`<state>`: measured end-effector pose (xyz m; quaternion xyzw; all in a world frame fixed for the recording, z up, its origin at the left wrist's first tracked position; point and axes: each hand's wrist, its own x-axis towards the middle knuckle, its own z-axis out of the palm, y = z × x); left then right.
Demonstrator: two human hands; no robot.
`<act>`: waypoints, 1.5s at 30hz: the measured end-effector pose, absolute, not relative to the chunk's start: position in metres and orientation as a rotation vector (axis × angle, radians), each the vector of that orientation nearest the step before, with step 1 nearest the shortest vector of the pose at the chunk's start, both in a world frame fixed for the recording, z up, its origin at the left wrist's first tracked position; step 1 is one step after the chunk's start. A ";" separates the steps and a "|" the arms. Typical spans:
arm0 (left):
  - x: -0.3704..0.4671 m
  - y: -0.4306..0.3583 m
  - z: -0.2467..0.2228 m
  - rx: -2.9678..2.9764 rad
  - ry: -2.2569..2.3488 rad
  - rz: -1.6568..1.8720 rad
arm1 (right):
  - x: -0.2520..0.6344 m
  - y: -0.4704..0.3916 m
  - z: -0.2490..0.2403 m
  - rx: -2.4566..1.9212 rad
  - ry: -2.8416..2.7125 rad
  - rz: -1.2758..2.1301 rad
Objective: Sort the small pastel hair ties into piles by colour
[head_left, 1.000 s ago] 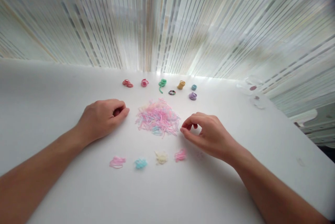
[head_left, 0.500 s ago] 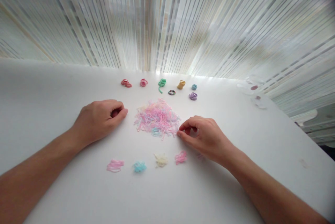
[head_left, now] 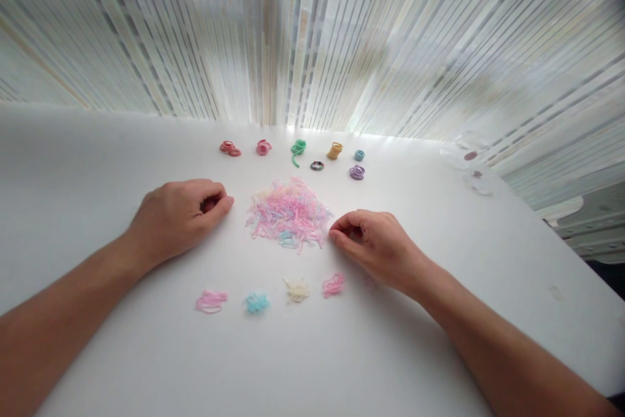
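A heap of thin pastel rubber bands (head_left: 289, 213) lies in the middle of the white table (head_left: 97, 157). My right hand (head_left: 375, 244) rests at the heap's right edge, thumb and forefinger pinched together at the bands there. My left hand (head_left: 176, 215) lies curled on the table just left of the heap, touching no bands. Nearer to me sit small sorted clumps: light pink (head_left: 211, 301), blue (head_left: 256, 302), cream (head_left: 297, 289) and pink (head_left: 334, 285).
Along the far side lies a row of thicker hair ties: red (head_left: 227, 147), pink (head_left: 263, 147), green (head_left: 297, 147), multicoloured (head_left: 317, 165), yellow (head_left: 334, 151), blue (head_left: 359, 155), purple (head_left: 357, 172). Clear lids (head_left: 469, 160) sit at the right. A striped curtain hangs behind.
My right hand has slid left and lowered until its pinched fingertips meet the heap's right edge. The left hand has stayed put; the view has shifted slightly.
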<state>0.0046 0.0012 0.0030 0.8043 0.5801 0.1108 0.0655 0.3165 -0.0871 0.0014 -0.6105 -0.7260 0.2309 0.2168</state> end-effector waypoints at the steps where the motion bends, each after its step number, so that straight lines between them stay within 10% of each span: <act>1: 0.005 0.001 0.003 2.423 1.752 0.336 | 0.318 -0.087 0.001 -1.682 -2.018 0.625; 45: 0.005 0.001 0.003 2.424 1.717 0.333 | 0.330 -0.092 0.016 -1.674 -2.072 0.730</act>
